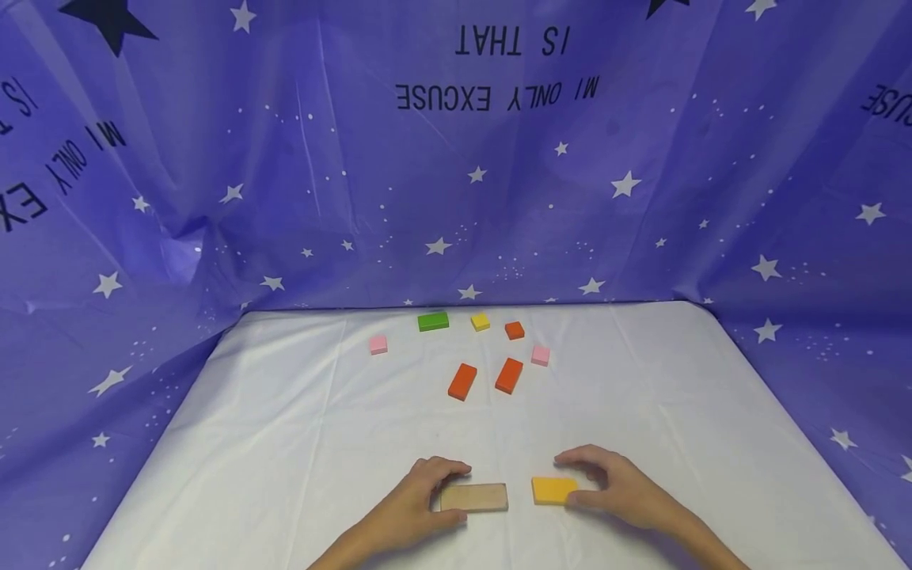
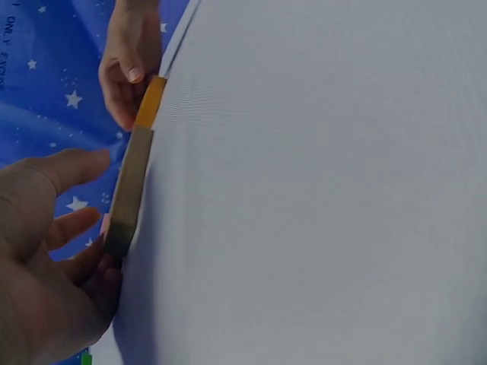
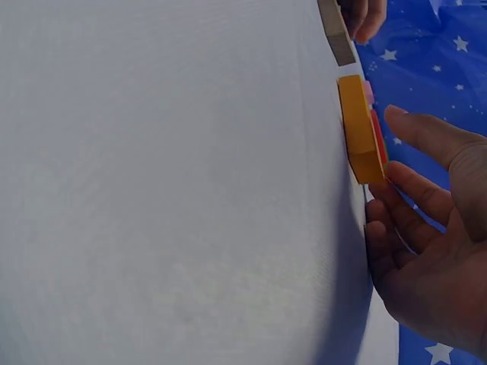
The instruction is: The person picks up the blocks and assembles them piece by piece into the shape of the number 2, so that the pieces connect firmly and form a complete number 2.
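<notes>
I see, on the near white table [image 1: 285, 443], the left hand [image 1: 408, 507] spread at the left end of the wooden block [image 1: 480, 497], the right hand [image 1: 628, 494] spread at the orange-yellow block [image 1: 550, 490].

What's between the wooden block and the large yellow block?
Only bare white cloth; the head view shows a narrow gap between the wooden block and the large yellow block.

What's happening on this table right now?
A person has two blocks lying on the white cloth. The left hand curves around the left end of the wooden block, the right hand around the right end of the big yellow block. Neither looks gripped, and a gap separates them. Seven other blocks lie scattered farther back.
</notes>
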{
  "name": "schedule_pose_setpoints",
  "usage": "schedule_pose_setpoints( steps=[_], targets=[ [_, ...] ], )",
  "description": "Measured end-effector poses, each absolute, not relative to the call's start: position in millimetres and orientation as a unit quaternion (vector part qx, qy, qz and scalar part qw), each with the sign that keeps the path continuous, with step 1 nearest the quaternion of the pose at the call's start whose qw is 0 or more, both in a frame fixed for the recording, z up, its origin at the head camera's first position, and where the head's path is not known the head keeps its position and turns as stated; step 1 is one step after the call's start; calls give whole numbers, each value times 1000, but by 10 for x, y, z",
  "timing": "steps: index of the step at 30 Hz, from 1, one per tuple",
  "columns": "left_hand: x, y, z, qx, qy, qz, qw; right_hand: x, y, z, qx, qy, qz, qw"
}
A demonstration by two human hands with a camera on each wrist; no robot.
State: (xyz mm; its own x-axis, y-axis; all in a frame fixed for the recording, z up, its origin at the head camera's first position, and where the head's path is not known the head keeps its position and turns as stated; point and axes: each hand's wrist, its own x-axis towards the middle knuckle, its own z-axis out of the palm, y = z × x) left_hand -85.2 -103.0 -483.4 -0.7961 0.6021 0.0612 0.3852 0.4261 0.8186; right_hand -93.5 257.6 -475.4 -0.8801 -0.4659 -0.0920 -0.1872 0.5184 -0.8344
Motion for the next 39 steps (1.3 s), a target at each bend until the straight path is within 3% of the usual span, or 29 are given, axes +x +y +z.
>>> schedule_pose_setpoints(
  steps=[7,29,39],
  targets=[
    [-854,-947,-4848,325,850,407,79,-920,2526,-4788,-215,876,-412,131],
    [-891,-944,-4856,316,844,422,98,-938,2486,-4768,-230,880,-391,139],
    [-1041,-945,-4861,330,826,451,76,-972,2490,-4769,-214,890,-374,148]
  ],
)
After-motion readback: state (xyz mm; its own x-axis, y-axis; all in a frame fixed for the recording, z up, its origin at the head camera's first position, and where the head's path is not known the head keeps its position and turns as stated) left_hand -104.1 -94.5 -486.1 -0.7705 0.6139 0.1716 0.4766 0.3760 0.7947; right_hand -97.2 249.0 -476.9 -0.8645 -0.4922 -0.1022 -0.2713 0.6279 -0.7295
